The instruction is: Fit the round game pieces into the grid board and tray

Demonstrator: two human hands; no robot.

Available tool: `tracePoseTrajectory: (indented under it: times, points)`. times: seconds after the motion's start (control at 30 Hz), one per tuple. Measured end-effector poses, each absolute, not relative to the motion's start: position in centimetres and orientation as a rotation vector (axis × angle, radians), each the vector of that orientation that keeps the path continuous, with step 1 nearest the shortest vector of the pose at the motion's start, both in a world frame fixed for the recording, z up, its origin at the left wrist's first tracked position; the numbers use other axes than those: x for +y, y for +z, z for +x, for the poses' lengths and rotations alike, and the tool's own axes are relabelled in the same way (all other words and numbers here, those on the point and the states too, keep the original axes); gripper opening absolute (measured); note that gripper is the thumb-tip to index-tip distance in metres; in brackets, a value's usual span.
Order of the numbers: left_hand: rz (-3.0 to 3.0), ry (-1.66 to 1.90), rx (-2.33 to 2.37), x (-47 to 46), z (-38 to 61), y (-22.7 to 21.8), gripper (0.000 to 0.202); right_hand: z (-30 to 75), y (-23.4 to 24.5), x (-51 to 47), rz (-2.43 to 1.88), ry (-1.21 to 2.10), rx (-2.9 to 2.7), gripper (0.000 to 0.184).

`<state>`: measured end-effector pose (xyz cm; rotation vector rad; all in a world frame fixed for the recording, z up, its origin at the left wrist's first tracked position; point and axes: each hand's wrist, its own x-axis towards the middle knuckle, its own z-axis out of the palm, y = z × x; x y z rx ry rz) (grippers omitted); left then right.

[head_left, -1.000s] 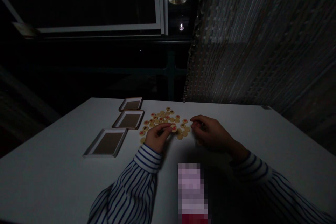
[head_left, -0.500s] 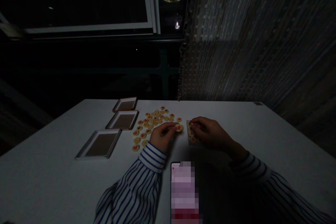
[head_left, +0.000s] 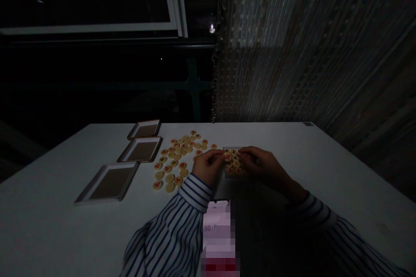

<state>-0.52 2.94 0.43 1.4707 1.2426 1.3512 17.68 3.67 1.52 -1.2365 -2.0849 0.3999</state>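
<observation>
Between the thumb and forefinger of my left hand (head_left: 208,165) is a Chinese chess piece (head_left: 228,156), round and pale with a red character. It is over the left side of a small shallow box (head_left: 230,176) that holds several more round pieces (head_left: 238,171), marked in red or black. My right hand (head_left: 264,166) is at the box's right side, its fingers closed and bent down among the pieces. What its fingertips hold, if anything, is hidden. Loose chess pieces (head_left: 170,178) are spread to the left of my left hand, some with plain faces up.
Three shallow trays or lids, a near one (head_left: 112,181), a middle one (head_left: 141,150) and a far one (head_left: 145,129), lie on the left of the white table (head_left: 48,220). A phone (head_left: 218,225) with a lit screen lies in front of me. A strand curtain (head_left: 276,52) hangs behind the table.
My left hand has moved right with the chess piece, from beside the box to over it. The view has shifted slightly right. My right hand stays at the box.
</observation>
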Motion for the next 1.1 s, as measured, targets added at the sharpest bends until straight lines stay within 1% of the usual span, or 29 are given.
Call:
tracePoseTrajectory:
  times: [0.23,0.37,0.6,0.73,0.97,1.1]
  points:
    - [1.353,1.34,1.22,2.9,0.6,-0.4,0.013,18.6,0.3,3.2,-1.198,0.36,-1.988,0.022]
    - [1.292,1.344,1.22,2.6,0.8,-1.3,0.013,18.8,-0.2,2.7,-1.149,0.356,-2.01,0.023]
    - [1.362,1.283,1.204,2.0,1.1,-0.7,0.013,18.1,-0.7,2.4,-1.069,0.517,-2.001,0.026]
    - [1.328,1.234,1.156,1.9,1.3,-0.5,0.011,17.6,-1.2,2.4,-1.106,0.629,-1.931,0.025]
    - [1.29,1.209,1.125,1.9,1.4,-0.7,0.019,17.3,-0.9,2.3,-1.054,0.65,-1.911,0.024]
    - [1.359,1.216,1.167,1.7,1.4,-0.5,0.017,17.3,-0.7,2.1,-1.004,0.612,-2.019,0.024]
